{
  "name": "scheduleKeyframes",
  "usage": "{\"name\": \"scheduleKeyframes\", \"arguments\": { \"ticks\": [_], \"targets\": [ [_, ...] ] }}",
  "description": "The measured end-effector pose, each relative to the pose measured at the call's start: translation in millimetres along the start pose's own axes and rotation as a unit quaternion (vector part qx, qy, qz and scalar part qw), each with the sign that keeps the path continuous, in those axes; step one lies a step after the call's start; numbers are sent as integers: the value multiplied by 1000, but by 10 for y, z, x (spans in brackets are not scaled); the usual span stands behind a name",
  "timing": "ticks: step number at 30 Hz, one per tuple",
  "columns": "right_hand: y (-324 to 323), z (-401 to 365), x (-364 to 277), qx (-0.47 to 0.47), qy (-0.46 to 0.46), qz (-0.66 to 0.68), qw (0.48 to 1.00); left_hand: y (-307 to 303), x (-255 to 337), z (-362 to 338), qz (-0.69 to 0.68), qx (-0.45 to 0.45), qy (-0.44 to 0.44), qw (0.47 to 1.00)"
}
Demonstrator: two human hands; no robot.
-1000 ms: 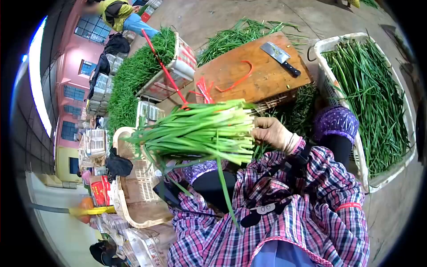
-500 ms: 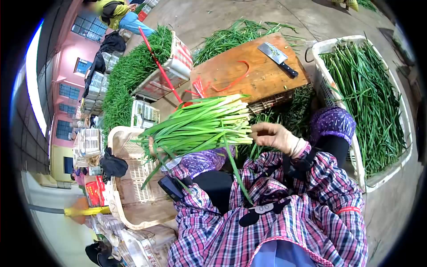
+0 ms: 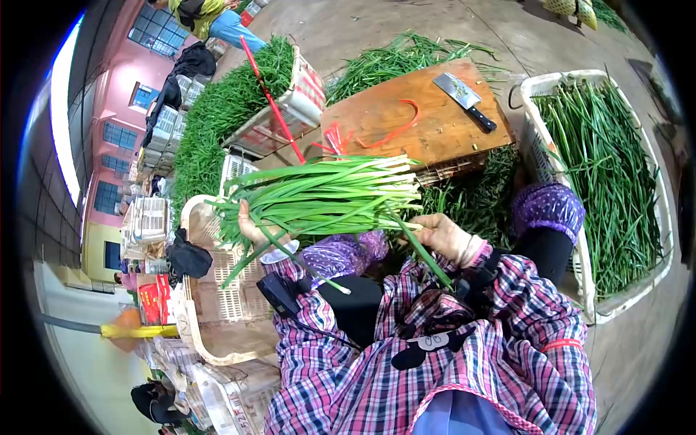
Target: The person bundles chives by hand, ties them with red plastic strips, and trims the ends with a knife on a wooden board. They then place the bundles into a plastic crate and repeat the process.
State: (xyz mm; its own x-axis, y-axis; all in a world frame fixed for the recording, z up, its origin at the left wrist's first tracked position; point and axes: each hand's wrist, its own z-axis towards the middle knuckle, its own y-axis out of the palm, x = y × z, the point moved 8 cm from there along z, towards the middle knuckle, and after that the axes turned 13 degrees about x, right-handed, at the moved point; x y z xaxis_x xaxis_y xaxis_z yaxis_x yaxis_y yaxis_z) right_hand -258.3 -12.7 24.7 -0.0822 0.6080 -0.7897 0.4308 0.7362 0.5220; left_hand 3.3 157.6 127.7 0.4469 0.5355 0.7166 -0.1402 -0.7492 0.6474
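A bundle of long green stalks (image 3: 326,192) lies sideways above my lap, its pale cut ends to the right. Wrapped round its leafy left part is my left hand (image 3: 255,225). At the lower right, my right hand (image 3: 441,235) has its fingers pinched at the pale ends, on a loose stalk (image 3: 420,255) that hangs down over my sleeve. Beyond the bundle stands a wooden board (image 3: 384,112) with red ties (image 3: 395,132) and a cleaver (image 3: 460,94) on it.
A white crate (image 3: 591,312) full of greens stands at the right. At the left are an empty pale crate (image 3: 190,319) and a heaped crate (image 3: 308,90), with a red pole (image 3: 272,101) beside it. A person (image 3: 232,27) is at the upper left.
My left hand shows more clearly round the leaves. My right hand has moved slightly down and left and its fingers have closed at a stalk. The view has shifted a little.
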Motion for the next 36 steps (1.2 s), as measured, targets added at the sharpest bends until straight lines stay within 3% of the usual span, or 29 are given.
{"name": "scheduleKeyframes", "arguments": {
  "ticks": [2,3,5,6,7,9,10,11,15,18,23,25,29,30,31,33,36],
  "targets": [
    [-159,-102,-50,-30,-18,-53,998,265,-59,-148,-46,-87,-68,993],
    [-303,-119,-50,-3,-3,-89,996,339,-79,-230,-33,-42,-64,997],
    [-607,-170,-152,65,-23,-106,992,172,67,9,10,-2,13,1000],
    [-733,-216,-256,96,-24,-125,987,169,123,-4,-7,91,60,994],
    [-849,-237,-336,112,-34,-150,982,261,157,-34,4,73,51,996],
    [-1107,-195,-418,112,-100,-140,979,369,239,-131,-28,133,161,978],
    [-1039,-278,-727,163,-239,-368,884,444,239,-140,-20,102,143,984],
    [-871,-428,-1015,201,-357,-566,716,484,221,-148,-22,102,139,985],
    [-177,-730,-1329,149,-519,-613,577,546,192,-120,-22,153,137,979],
    [224,-817,-1220,128,-574,-616,523,575,129,-112,-10,148,117,982],
    [361,-718,-924,45,-565,-616,547,494,198,10,-25,125,130,983],
    [239,-786,-880,20,-574,-532,622,374,321,64,9,125,138,983],
    [-175,-752,-569,-53,-420,-667,614,366,488,77,-24,48,100,994],
    [-205,-763,-595,-37,-419,-665,617,367,525,44,-17,54,100,993],
    [-230,-774,-635,-16,-420,-696,583,367,557,4,-9,61,100,993],
    [-130,-832,-841,67,-489,-643,586,408,549,-13,-4,45,90,995],
    [175,-735,-1000,92,-522,-579,619,326,592,23,13,112,160,981]
  ]
}}
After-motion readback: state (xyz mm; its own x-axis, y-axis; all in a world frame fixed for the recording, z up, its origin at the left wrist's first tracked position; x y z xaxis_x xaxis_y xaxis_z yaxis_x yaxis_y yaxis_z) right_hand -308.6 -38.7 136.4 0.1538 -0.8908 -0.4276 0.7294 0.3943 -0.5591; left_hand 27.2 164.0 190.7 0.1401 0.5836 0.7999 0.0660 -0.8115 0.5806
